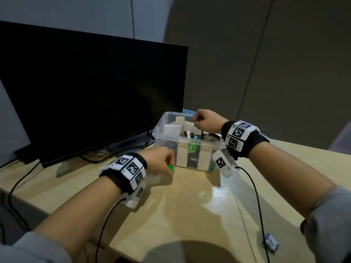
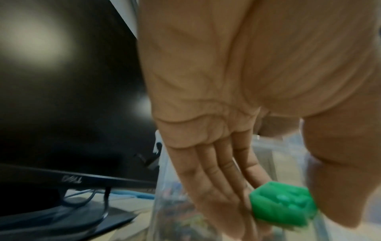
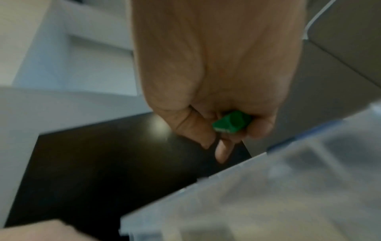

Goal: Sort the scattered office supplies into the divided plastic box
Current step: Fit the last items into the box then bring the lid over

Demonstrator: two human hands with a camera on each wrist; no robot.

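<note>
The clear divided plastic box (image 1: 165, 136) stands on the desk in front of the monitor. Its compartments hold a white pad (image 1: 171, 129), markers (image 1: 188, 134), coloured paper clips (image 1: 167, 146) and a green item (image 1: 192, 149). My left hand (image 1: 167, 166) hovers at the box's near left corner and pinches a green block (image 2: 283, 205) between thumb and fingers. My right hand (image 1: 197, 123) is raised over the far side of the box. Its curled fingers (image 3: 222, 151) grip a small green piece (image 3: 231, 122).
A black monitor (image 1: 85, 95) stands left of the box, with its base and cables (image 1: 98, 156) behind my left hand. A small blue and white packet (image 1: 270, 243) lies near the desk's front right edge. Wrist camera cables trail over the wooden desk (image 1: 190, 205).
</note>
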